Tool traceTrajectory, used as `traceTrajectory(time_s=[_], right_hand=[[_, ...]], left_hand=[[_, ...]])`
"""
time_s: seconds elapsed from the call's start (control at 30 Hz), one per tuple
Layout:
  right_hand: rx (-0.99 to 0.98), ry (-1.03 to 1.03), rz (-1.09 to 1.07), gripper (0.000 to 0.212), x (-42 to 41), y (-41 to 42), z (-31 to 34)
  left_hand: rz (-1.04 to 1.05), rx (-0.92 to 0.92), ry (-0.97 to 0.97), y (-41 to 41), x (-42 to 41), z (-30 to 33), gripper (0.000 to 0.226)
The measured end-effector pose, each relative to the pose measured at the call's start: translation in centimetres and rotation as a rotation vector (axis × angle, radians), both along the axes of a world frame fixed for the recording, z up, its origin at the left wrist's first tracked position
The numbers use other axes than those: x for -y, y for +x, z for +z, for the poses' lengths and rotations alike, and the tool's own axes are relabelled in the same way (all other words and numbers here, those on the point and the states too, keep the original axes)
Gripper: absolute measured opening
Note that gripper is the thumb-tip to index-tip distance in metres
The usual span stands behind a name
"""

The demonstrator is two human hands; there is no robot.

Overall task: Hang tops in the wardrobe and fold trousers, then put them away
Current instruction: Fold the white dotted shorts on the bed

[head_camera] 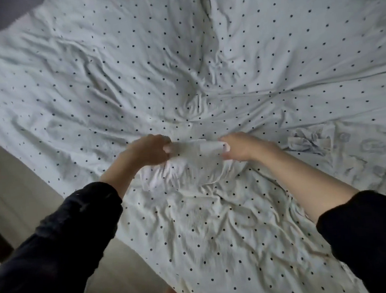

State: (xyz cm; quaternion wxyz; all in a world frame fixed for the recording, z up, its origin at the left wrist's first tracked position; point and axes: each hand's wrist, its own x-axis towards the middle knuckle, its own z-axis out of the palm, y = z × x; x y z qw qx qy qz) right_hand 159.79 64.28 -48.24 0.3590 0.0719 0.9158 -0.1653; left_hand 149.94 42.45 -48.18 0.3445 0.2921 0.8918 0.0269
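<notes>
At the bottom of the frame our black sleeves [63,246] reach up to mid-frame, where our left hand [149,150] and right hand [241,145] each pinch, fingers curled, an end of a plain white crumpled garment [195,162]. Beyond it spreads the wrinkled white black-dotted bedsheet [179,54].

A white garment [188,163] lay bunched and creased on the bed, its upper edge pulled taut between the two grips, the rest sagging beneath them.
</notes>
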Motion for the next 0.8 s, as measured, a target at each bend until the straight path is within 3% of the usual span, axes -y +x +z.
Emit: traceTrajectory(time_s=[0.07, 0.1, 0.27, 0.33, 0.4, 0.57, 0.8], right_hand=[[-0.215, 0.104, -0.068, 0.062, -0.2, -1.7, -1.8], [-0.281, 0.14, -0.073, 0.067, 0.1, -2.2, -2.9], [-0.249, 0.085, 0.051, 0.082, 3.2, 0.5, -10.7], [-0.244, 0.102, 0.098, 0.1, 4.0, 2.2, -14.0], [-0.291, 0.172, 0.129, 0.115, 4.3, 3.1, -16.1], [-0.442, 0.231, 0.135, 0.118, 3.0, 2.1, -17.9], [-0.342, 0.035, 0.032, 0.119, 1.8, 0.8, -17.0]], left_hand=[[-0.014, -0.286, -0.016, -1.6, -0.2, -1.5, 0.056], [-0.042, -0.336, -0.032, -1.9, -0.1, -2.5, 0.064], [-0.325, -0.207, -0.128, 3.1, 1.5, -10.5, 0.092], [-0.324, -0.272, -0.171, 4.6, 2.3, -13.6, 0.104], [-0.303, -0.371, -0.094, 4.8, 2.5, -15.1, 0.111], [-0.352, -0.499, 0.158, 2.9, 2.2, -16.0, 0.102], [-0.257, -0.278, 0.173, 1.2, 1.9, -15.2, 0.102]])
